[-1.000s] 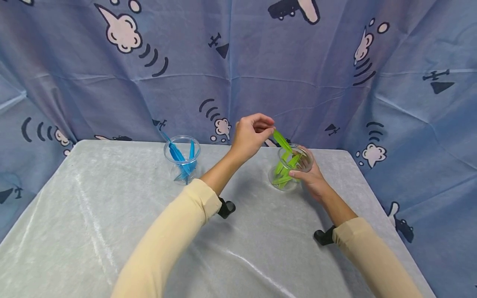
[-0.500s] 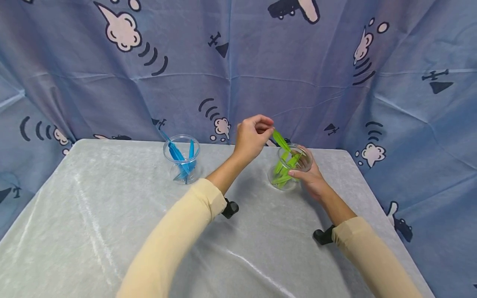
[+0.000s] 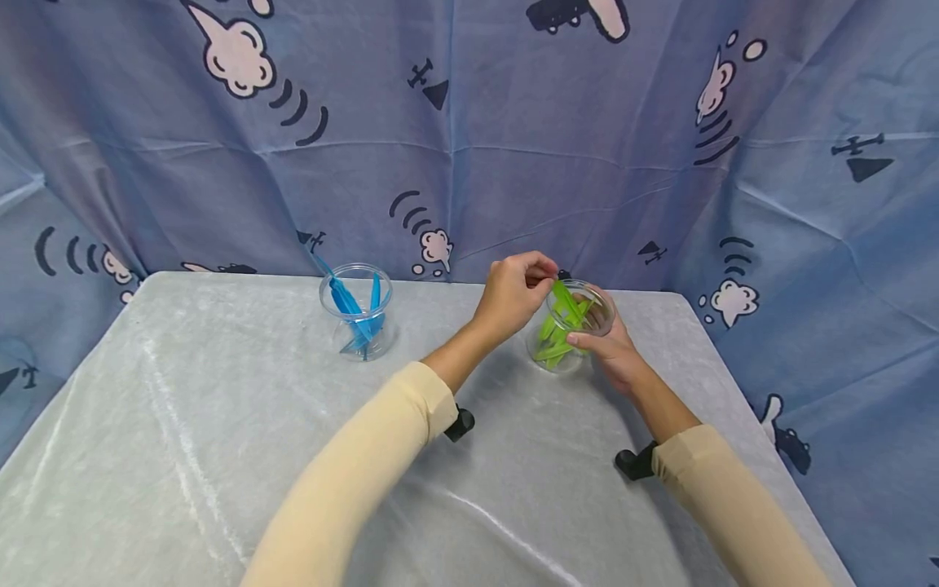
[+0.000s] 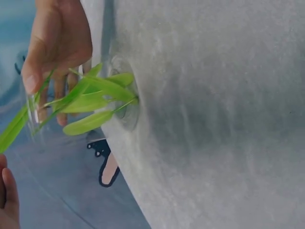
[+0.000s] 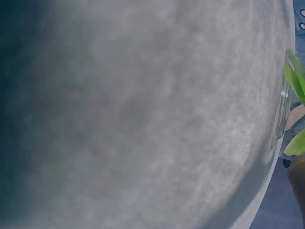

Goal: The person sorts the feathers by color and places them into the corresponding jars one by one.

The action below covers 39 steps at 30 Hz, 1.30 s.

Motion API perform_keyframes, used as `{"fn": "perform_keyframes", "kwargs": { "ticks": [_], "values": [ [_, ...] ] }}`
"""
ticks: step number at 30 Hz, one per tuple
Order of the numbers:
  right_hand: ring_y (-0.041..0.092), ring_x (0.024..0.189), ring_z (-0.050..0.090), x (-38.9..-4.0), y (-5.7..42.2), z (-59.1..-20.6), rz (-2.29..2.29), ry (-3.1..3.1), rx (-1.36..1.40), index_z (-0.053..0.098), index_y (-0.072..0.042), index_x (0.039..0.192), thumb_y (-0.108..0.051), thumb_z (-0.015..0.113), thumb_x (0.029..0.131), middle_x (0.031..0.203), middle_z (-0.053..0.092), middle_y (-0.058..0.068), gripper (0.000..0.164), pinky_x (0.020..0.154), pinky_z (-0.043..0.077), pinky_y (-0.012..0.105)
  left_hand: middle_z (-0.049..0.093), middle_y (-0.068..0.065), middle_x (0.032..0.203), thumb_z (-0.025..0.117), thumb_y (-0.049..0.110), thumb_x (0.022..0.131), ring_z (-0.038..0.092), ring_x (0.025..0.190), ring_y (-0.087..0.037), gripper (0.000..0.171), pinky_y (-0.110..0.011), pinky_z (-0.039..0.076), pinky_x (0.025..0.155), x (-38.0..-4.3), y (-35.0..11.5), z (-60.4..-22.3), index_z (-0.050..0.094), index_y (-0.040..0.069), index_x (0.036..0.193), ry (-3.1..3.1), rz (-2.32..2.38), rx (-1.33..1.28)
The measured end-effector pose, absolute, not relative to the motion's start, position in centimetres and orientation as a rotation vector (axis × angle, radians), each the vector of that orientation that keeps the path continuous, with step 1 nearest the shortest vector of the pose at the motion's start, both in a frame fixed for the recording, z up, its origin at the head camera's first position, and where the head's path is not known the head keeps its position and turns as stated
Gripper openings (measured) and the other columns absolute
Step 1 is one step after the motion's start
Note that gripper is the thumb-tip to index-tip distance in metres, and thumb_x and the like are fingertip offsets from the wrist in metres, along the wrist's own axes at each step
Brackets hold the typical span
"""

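My left hand point(image 3: 509, 293) is at the mouth of a clear plastic jar point(image 3: 533, 346), pinching a green feather point(image 3: 561, 295) by its upper end. The rest of that feather slants down into the jar among several other green feathers point(image 4: 97, 93). Around the jar's right side my right hand point(image 3: 616, 346) holds it, thumb at the front below the rim and fingers behind. In the left wrist view, fingers of my left hand point(image 4: 8, 195) show at the lower left edge. The right wrist view has only a strip of the jar point(image 5: 282, 112) and green feathers point(image 5: 296, 78) at its right edge.
A second clear jar point(image 3: 381, 346) with several blue feathers point(image 3: 348, 300) stands to the left on the grey cloth-covered table point(image 3: 220, 391). One blue feather sticks out above its rim. A blue patterned curtain point(image 3: 499, 106) hangs close behind the table's back edge.
My left hand has moved down and right toward the jar's mouth, and the pinched green feather has sunk deeper into the jar. The right hand keeps its hold on the jar.
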State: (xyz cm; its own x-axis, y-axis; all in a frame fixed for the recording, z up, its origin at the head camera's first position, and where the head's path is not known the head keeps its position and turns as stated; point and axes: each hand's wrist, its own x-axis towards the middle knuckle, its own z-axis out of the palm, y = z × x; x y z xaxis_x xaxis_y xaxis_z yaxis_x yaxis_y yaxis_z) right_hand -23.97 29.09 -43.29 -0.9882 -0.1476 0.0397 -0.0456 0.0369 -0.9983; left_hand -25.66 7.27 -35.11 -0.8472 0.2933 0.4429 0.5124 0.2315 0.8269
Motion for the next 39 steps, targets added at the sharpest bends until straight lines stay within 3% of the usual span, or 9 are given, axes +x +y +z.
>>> {"fn": "perform_keyframes", "kwargs": {
  "ticks": [5, 10, 16, 21, 29, 39],
  "values": [
    [0.026, 0.151, 0.009, -24.0, 29.1, -43.2, -2.114, 2.218, -0.222, 0.016, -0.016, 0.156, 0.010, 0.061, 0.087, 0.160, 0.020, 0.015, 0.087, 0.121, 0.006, 0.049, 0.075, -0.005, 0.092, 0.067, 0.000, 0.093, 0.068, 0.081, -0.009, 0.007, -0.014, 0.051, 0.073, -25.3, 7.7, -35.5, 0.072, 0.003, 0.096, -2.327, -1.632, -0.825],
    [0.026, 0.152, 0.008, -24.0, 29.0, -43.3, -2.085, 2.238, -0.218, 0.013, -0.016, 0.157, 0.010, 0.060, 0.089, 0.161, 0.018, 0.012, 0.087, 0.121, 0.011, 0.050, 0.075, -0.006, 0.097, 0.065, 0.001, 0.095, 0.069, 0.088, -0.011, 0.009, -0.014, 0.050, 0.073, -24.8, 8.3, -35.9, 0.073, 0.005, 0.098, -2.368, -1.633, -0.902],
    [0.023, 0.151, 0.009, -24.0, 29.1, -43.3, -2.072, 2.229, -0.200, 0.011, -0.018, 0.158, 0.007, 0.062, 0.090, 0.163, 0.016, 0.008, 0.089, 0.115, 0.025, 0.042, 0.075, -0.003, 0.099, 0.067, 0.005, 0.095, 0.068, 0.094, -0.011, 0.010, -0.017, 0.049, 0.075, -24.6, 8.8, -36.2, 0.074, 0.008, 0.100, -2.445, -1.544, -0.963],
    [0.023, 0.149, 0.014, -24.1, 29.2, -43.4, -2.098, 2.216, -0.189, 0.011, -0.018, 0.158, 0.006, 0.064, 0.088, 0.161, 0.018, 0.010, 0.091, 0.117, 0.022, 0.040, 0.075, 0.000, 0.099, 0.069, 0.007, 0.094, 0.068, 0.094, -0.008, 0.011, -0.018, 0.048, 0.084, -24.4, 9.1, -36.3, 0.075, 0.007, 0.103, -2.534, -1.486, -0.982],
    [0.022, 0.145, 0.022, -24.1, 29.2, -43.5, -2.108, 2.216, -0.195, 0.012, -0.018, 0.158, 0.007, 0.065, 0.087, 0.158, 0.024, 0.009, 0.092, 0.106, 0.034, 0.023, 0.075, -0.002, 0.101, 0.066, 0.008, 0.096, 0.068, 0.096, -0.009, 0.013, -0.020, 0.047, 0.083, -24.4, 9.2, -36.5, 0.074, 0.006, 0.106, -2.586, -1.477, -1.022],
    [0.023, 0.147, 0.018, -24.1, 29.3, -43.5, -2.085, 2.237, -0.213, 0.010, -0.019, 0.158, 0.005, 0.065, 0.089, 0.160, 0.022, 0.011, 0.092, 0.109, 0.030, 0.034, 0.067, -0.005, 0.128, 0.056, 0.010, 0.102, 0.064, 0.107, -0.013, 0.026, -0.021, 0.048, 0.080, -24.0, 8.4, -36.3, 0.068, 0.007, 0.125, -2.646, -1.432, -1.166]
  ]
}}
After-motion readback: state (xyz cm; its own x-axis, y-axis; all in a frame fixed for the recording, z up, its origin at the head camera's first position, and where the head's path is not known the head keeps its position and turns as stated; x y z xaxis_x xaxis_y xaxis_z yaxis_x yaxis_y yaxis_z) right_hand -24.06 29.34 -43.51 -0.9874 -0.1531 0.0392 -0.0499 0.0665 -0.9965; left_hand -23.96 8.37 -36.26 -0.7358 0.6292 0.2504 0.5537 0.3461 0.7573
